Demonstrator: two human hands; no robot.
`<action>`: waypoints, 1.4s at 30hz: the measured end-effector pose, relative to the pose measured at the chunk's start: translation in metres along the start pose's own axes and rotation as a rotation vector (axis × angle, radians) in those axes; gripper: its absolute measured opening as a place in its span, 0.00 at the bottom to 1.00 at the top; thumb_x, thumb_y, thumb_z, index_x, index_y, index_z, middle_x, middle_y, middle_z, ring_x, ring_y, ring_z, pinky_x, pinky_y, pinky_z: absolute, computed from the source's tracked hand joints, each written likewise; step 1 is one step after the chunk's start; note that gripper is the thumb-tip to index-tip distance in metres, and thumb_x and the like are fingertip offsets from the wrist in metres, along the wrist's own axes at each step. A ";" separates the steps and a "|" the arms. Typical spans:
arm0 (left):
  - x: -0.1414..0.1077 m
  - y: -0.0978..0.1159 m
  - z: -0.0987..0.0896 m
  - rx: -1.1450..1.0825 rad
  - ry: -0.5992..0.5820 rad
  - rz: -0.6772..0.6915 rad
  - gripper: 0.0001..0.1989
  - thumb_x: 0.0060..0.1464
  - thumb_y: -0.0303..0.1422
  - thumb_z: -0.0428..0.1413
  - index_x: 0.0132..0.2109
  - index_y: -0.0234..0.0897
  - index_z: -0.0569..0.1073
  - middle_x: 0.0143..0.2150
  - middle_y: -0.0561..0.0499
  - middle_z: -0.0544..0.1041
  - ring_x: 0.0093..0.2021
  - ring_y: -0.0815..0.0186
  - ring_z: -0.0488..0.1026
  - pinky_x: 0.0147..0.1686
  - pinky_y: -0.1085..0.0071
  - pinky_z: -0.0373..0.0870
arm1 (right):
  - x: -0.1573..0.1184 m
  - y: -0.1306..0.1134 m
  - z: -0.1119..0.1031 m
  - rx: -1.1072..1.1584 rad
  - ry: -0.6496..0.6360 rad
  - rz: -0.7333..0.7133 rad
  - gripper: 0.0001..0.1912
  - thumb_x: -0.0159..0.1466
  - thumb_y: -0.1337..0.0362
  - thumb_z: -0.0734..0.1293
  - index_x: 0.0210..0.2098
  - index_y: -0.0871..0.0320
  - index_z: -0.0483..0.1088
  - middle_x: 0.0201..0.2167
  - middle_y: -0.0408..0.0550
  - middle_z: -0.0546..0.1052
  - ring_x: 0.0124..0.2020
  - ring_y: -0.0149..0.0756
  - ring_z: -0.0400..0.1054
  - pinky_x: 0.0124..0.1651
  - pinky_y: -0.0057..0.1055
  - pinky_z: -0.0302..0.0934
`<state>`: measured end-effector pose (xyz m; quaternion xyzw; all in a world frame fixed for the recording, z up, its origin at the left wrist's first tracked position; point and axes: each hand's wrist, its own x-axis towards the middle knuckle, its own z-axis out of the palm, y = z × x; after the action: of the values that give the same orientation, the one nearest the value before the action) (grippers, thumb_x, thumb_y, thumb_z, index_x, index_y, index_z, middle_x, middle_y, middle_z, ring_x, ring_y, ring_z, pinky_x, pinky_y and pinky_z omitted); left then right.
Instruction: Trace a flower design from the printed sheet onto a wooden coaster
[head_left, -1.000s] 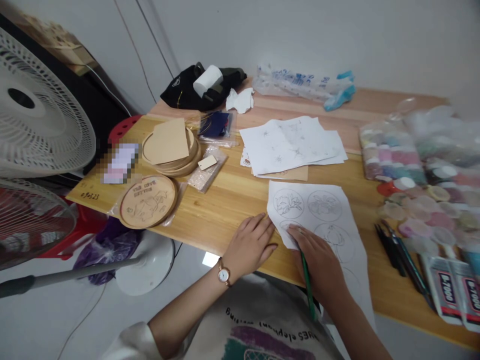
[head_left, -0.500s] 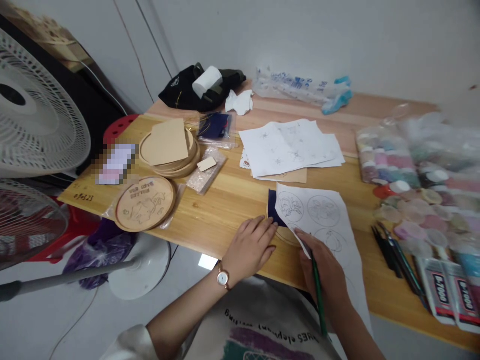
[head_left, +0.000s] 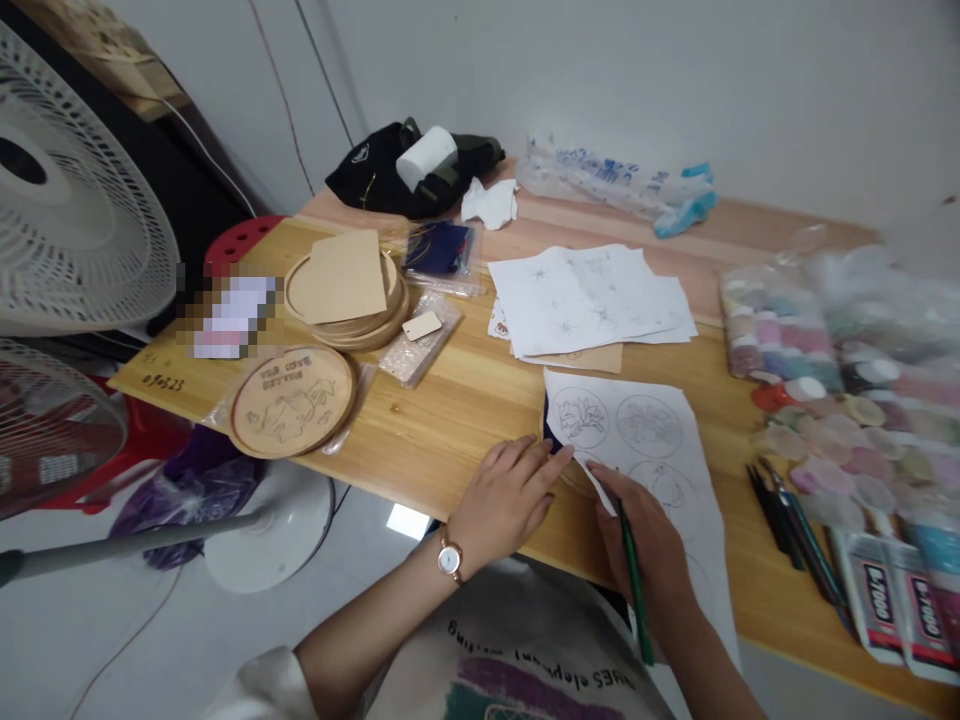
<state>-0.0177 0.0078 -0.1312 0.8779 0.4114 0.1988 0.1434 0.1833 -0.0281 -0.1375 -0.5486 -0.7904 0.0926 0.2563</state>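
Observation:
My left hand (head_left: 510, 498) lies with fingers stretched out, its fingertips on a dark blue sheet (head_left: 551, 438) at the paper's left edge. Under that sheet, part of a round wooden piece (head_left: 576, 478) shows. A white paper (head_left: 651, 460) printed with circular line drawings lies over both. My right hand (head_left: 651, 545) is closed around a green pencil (head_left: 637, 590) that slants down toward my body. Its fingers also pinch the lifted left edge of the paper. The pencil's upper end is hidden in the hand.
Farther back lie more drawn sheets (head_left: 589, 300). To the left are stacked round wooden trays (head_left: 397, 318) and a drawn-on wooden disc (head_left: 300, 400). Paint pots (head_left: 847, 440), dark pens (head_left: 799, 540) and glue tubes (head_left: 877, 600) crowd the right. A fan (head_left: 67, 190) stands at the far left.
The paper's upper left corner has come down over the dark blue sheet, so less blue shows. My hands have hardly moved; the view has shifted slightly.

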 end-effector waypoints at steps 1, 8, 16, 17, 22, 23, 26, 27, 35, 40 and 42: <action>0.000 0.000 0.000 -0.001 0.000 0.002 0.28 0.60 0.31 0.49 0.65 0.35 0.53 0.58 0.42 0.67 0.59 0.55 0.61 0.56 0.58 0.59 | 0.001 -0.001 -0.001 -0.004 -0.003 -0.001 0.19 0.67 0.62 0.54 0.57 0.55 0.58 0.49 0.53 0.72 0.50 0.41 0.67 0.49 0.39 0.63; 0.001 0.000 -0.002 -0.002 0.001 0.013 0.28 0.59 0.31 0.49 0.65 0.35 0.53 0.56 0.42 0.68 0.57 0.55 0.62 0.54 0.57 0.60 | 0.009 -0.005 -0.004 -0.079 -0.045 -0.064 0.22 0.66 0.51 0.57 0.54 0.58 0.60 0.47 0.55 0.73 0.48 0.43 0.67 0.47 0.40 0.64; 0.001 0.000 -0.002 -0.002 -0.013 0.015 0.24 0.59 0.30 0.48 0.62 0.34 0.58 0.56 0.41 0.68 0.58 0.54 0.61 0.54 0.57 0.61 | 0.024 0.000 -0.011 -0.001 -0.070 0.014 0.17 0.68 0.60 0.56 0.54 0.56 0.60 0.48 0.54 0.72 0.48 0.41 0.68 0.48 0.40 0.65; 0.001 -0.001 -0.001 -0.003 -0.012 0.016 0.24 0.58 0.30 0.48 0.61 0.34 0.59 0.55 0.41 0.68 0.58 0.54 0.61 0.54 0.56 0.61 | 0.028 0.002 -0.012 0.010 -0.075 0.016 0.16 0.68 0.61 0.55 0.54 0.56 0.60 0.48 0.53 0.72 0.48 0.40 0.68 0.47 0.39 0.65; 0.000 -0.001 0.002 -0.013 -0.008 0.003 0.23 0.57 0.28 0.48 0.60 0.34 0.60 0.54 0.40 0.69 0.59 0.55 0.60 0.55 0.55 0.60 | 0.050 0.012 -0.011 0.019 -0.123 -0.020 0.14 0.65 0.62 0.58 0.49 0.57 0.65 0.43 0.52 0.74 0.43 0.42 0.68 0.44 0.41 0.64; 0.000 -0.001 0.002 -0.016 -0.009 0.002 0.23 0.57 0.28 0.48 0.60 0.34 0.60 0.54 0.40 0.69 0.59 0.55 0.60 0.55 0.55 0.60 | 0.052 0.014 -0.009 -0.008 -0.129 -0.020 0.14 0.65 0.62 0.58 0.48 0.57 0.66 0.42 0.52 0.74 0.43 0.43 0.68 0.45 0.42 0.63; 0.000 -0.001 0.001 -0.021 -0.018 -0.002 0.22 0.56 0.28 0.48 0.58 0.34 0.62 0.54 0.40 0.70 0.59 0.54 0.60 0.55 0.55 0.60 | 0.057 0.016 -0.006 -0.111 -0.136 -0.031 0.16 0.63 0.61 0.61 0.49 0.58 0.66 0.45 0.53 0.73 0.46 0.45 0.66 0.48 0.44 0.60; 0.000 -0.001 0.001 -0.019 -0.023 -0.005 0.22 0.56 0.28 0.49 0.58 0.34 0.62 0.55 0.40 0.70 0.59 0.55 0.60 0.55 0.55 0.60 | 0.058 0.016 -0.006 -0.136 -0.137 -0.039 0.17 0.63 0.59 0.62 0.49 0.58 0.66 0.46 0.53 0.72 0.47 0.46 0.65 0.49 0.44 0.59; -0.001 -0.001 0.001 0.021 -0.070 0.000 0.21 0.54 0.28 0.52 0.56 0.34 0.63 0.56 0.41 0.68 0.60 0.54 0.59 0.56 0.55 0.58 | 0.059 0.024 -0.002 -0.161 -0.123 -0.072 0.21 0.64 0.54 0.61 0.52 0.58 0.64 0.52 0.54 0.70 0.51 0.47 0.63 0.50 0.43 0.57; 0.000 -0.001 0.001 0.048 -0.086 0.024 0.21 0.53 0.29 0.53 0.55 0.35 0.64 0.58 0.39 0.66 0.60 0.52 0.58 0.57 0.53 0.58 | 0.056 0.024 0.001 -0.167 -0.091 -0.073 0.21 0.64 0.54 0.60 0.52 0.58 0.63 0.52 0.54 0.70 0.52 0.46 0.62 0.51 0.43 0.56; 0.000 -0.002 0.000 0.044 -0.082 0.032 0.20 0.53 0.28 0.52 0.55 0.35 0.65 0.57 0.39 0.66 0.60 0.51 0.58 0.56 0.52 0.59 | 0.055 0.024 0.001 -0.169 -0.093 -0.077 0.21 0.64 0.54 0.60 0.53 0.58 0.63 0.53 0.54 0.70 0.52 0.46 0.62 0.51 0.43 0.56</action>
<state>-0.0189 0.0083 -0.1322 0.8947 0.3953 0.1558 0.1375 0.1877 0.0312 -0.1317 -0.5325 -0.8270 0.0408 0.1755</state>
